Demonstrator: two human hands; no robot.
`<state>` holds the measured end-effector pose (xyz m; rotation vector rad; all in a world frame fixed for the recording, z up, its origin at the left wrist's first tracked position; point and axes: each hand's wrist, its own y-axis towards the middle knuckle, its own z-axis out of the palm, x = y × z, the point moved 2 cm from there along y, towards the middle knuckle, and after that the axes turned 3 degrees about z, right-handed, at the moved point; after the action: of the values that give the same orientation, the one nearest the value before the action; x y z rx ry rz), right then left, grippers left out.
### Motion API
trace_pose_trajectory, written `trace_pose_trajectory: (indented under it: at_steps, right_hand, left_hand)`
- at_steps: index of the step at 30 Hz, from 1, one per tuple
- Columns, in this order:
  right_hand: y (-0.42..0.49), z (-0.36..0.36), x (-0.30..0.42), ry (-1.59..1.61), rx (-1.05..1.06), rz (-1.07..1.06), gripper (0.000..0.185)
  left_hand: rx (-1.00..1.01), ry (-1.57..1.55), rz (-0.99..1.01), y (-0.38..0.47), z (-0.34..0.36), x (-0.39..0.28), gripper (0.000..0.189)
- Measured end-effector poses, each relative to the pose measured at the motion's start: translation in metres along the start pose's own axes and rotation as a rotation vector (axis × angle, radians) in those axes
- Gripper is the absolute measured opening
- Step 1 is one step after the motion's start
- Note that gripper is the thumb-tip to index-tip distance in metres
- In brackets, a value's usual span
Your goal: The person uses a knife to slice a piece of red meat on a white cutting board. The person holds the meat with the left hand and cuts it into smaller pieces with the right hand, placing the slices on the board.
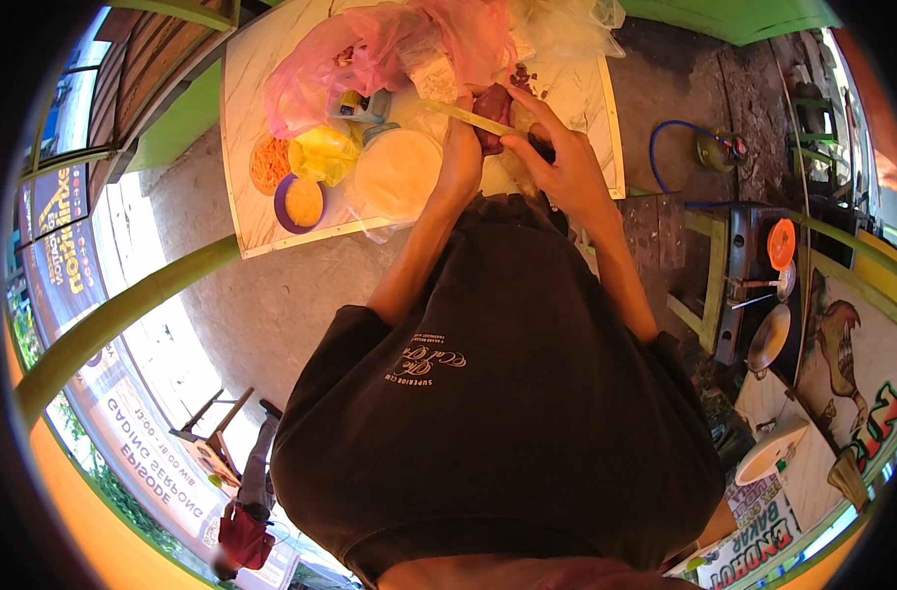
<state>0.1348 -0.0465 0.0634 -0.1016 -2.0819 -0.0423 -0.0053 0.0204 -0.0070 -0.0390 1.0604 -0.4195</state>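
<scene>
At the table's near side, my left hand grips a dark red piece of food, perhaps meat; its exact kind is unclear. My right hand holds what looks like a knife, whose pale blade lies across the red piece and points left. A dark handle shows partly inside the right palm. Small dark red bits lie on the table just beyond the fingers. Beside my left wrist stands a round, pale-topped container, with clear plastic around its base.
On the marble-patterned table are pink plastic bags, shredded carrot, a yellow plastic bag and a purple bowl. To the right are a gas cylinder, a stove and a wok. A person is at lower left.
</scene>
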Motion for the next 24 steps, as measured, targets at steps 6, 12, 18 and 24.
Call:
trace_pose_trajectory:
  at_steps: [6, 12, 18, 24]
  right_hand:
    - [-0.003, -0.001, 0.002, 0.01, 0.045, 0.075, 0.06]
    - [-0.003, 0.001, 0.0, 0.007, -0.001, 0.072, 0.059]
    - [-0.004, 0.002, -0.002, 0.07, -0.042, 0.031, 0.051]
    - [0.008, -0.004, -0.025, 0.391, -0.019, 0.095, 0.037]
  left_hand:
    - [0.018, 0.057, -0.048, -0.003, 0.002, -0.004, 0.037]
    - [0.057, 0.103, 0.03, 0.005, -0.003, 0.006, 0.039]
    - [0.104, 0.117, 0.035, 0.001, -0.006, 0.012, 0.04]
    - [0.068, -0.029, 0.039, -0.018, 0.02, 0.017, 0.037]
